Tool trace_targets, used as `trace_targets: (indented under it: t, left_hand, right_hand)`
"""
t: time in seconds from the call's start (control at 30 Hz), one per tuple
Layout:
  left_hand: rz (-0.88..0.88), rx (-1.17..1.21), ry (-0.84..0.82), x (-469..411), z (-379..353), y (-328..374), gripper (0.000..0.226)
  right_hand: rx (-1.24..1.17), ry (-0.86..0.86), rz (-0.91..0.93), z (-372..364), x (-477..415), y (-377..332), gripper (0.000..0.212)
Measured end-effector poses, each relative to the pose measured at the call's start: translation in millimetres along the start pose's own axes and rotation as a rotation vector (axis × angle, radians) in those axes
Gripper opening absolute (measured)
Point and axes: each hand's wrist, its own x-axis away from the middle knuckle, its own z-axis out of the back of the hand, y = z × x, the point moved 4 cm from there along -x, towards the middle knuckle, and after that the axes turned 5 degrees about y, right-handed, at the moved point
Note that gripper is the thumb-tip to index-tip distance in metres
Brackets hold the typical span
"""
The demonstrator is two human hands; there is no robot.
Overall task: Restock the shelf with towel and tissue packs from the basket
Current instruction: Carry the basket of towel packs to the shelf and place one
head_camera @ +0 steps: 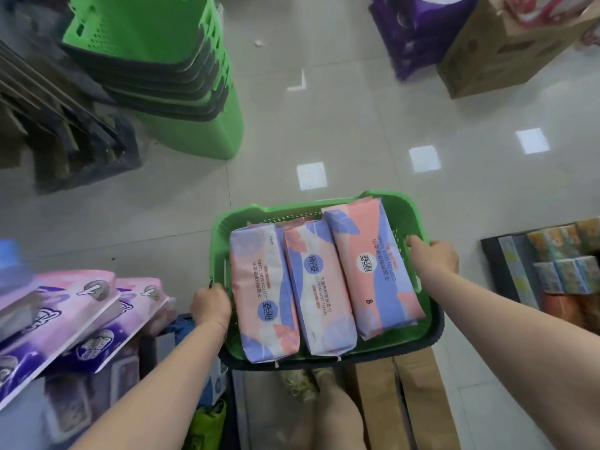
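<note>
A green plastic basket (406,209) with a dark rim is held up in front of me, above the floor. My left hand (210,307) grips its left rim and my right hand (436,257) grips its right rim. Three pink, purple and white cotton soft towel packs lie side by side inside: the left pack (263,290), the middle pack (316,293) and the right pack (367,264), which leans on the basket's right wall. More packs may lie beneath, hidden.
A stack of green baskets (156,60) stands on the tiled floor at the far left. Purple and pink packs (65,316) lie on a shelf at my left. Small colourful tissue packs (565,264) fill a low shelf at right. A cardboard box (493,50) stands far right.
</note>
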Motion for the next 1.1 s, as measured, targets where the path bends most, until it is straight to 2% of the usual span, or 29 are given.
trace_targets:
  t: [0.13,0.33,0.43,0.57,0.73,0.8,0.87,0.97,1.1]
  left_hand:
    - [-0.004,0.061,-0.019,-23.2,-50.7,-13.1,0.03]
    - [0.005,0.15,-0.164,-57.0,-126.1,-18.2,0.032]
    - [0.077,0.236,-0.242,-81.0,-169.7,-29.8,0.03]
    - [0.214,0.325,-0.268,-100.4,-210.4,-45.5,0.026]
    - [0.299,0.328,-0.288,-99.5,-232.6,-53.7,0.024]
    - [0.318,0.315,-0.303,-102.3,-238.3,-58.3,0.022]
    - [0.358,0.308,-0.367,-103.2,-242.2,-62.9,0.021]
    - [0.409,0.285,-0.479,-101.7,-246.4,-67.9,0.022]
    - [0.332,0.159,-0.548,-94.1,-247.2,-69.6,0.029]
  right_hand:
    - [0.015,-0.032,-0.034,-38.6,-32.4,26.8,0.032]
    - [0.063,-0.121,-0.08,-95.9,-81.7,57.8,0.038]
    - [0.058,-0.135,-0.114,-121.6,-103.5,71.6,0.039]
    - [0.065,-0.186,-0.121,-145.3,-121.8,87.3,0.037]
    - [0.105,-0.198,-0.14,-164.6,-129.8,105.7,0.048]
    - [0.111,-0.197,-0.147,-170.8,-129.7,111.6,0.043]
    - [0.108,-0.212,-0.128,-177.7,-129.3,113.8,0.04]
    - [0.136,-0.225,-0.151,-185.6,-131.6,120.2,0.055]
    - [0.112,-0.221,-0.193,-182.8,-132.2,131.2,0.037]
